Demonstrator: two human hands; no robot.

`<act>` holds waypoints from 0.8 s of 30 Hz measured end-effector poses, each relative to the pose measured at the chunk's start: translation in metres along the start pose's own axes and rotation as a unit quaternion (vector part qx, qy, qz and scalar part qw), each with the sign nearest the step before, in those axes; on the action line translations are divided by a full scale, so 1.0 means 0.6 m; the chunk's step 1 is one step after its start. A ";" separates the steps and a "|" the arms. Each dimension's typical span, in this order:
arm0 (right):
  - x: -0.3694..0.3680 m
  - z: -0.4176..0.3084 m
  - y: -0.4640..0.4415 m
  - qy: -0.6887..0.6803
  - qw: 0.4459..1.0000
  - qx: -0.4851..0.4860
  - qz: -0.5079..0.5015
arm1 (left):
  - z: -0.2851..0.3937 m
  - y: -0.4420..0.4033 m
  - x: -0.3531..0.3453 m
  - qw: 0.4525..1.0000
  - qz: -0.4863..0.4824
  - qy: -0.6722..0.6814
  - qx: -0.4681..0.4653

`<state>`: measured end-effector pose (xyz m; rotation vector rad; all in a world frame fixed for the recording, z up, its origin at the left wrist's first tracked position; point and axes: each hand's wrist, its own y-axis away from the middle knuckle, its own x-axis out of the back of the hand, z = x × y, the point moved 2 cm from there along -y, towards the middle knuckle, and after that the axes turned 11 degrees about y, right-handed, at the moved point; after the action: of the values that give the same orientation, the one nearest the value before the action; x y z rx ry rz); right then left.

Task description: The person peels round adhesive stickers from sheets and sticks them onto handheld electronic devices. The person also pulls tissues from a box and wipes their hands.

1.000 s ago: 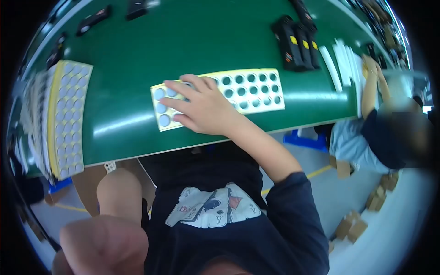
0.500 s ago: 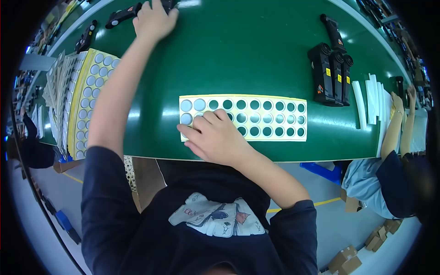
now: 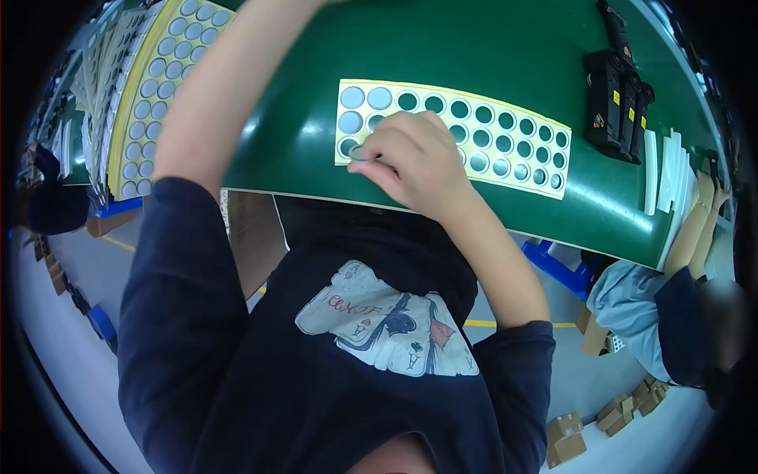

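fingers of right hand pinching thin round disc, flat yellow-edged sheet with circular holes, glossy green tabletop

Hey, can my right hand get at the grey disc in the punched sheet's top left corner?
Probably yes: the right hand is close by, and nothing covers that grey disc in the punched sheet. It seems to be pinching a round piece, which may need releasing first.
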<state>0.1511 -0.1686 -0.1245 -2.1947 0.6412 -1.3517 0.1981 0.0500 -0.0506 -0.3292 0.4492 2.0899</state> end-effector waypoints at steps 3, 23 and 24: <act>0.013 -0.003 -0.001 -0.001 0.993 -0.043 0.110 | -0.069 0.112 -0.005 0.997 -0.039 0.058 -0.019; 0.063 0.075 -0.138 -0.391 0.791 -0.467 0.054 | -0.134 0.152 0.013 0.985 -0.061 -0.067 -0.147; 0.059 0.075 -0.140 -0.405 0.788 -0.457 0.075 | -0.129 0.153 0.013 0.984 -0.065 -0.071 -0.148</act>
<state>0.2177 -0.1184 -0.0668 -2.9909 1.2085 0.1982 0.1201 -0.0232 -0.1058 -0.3690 0.0283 2.0354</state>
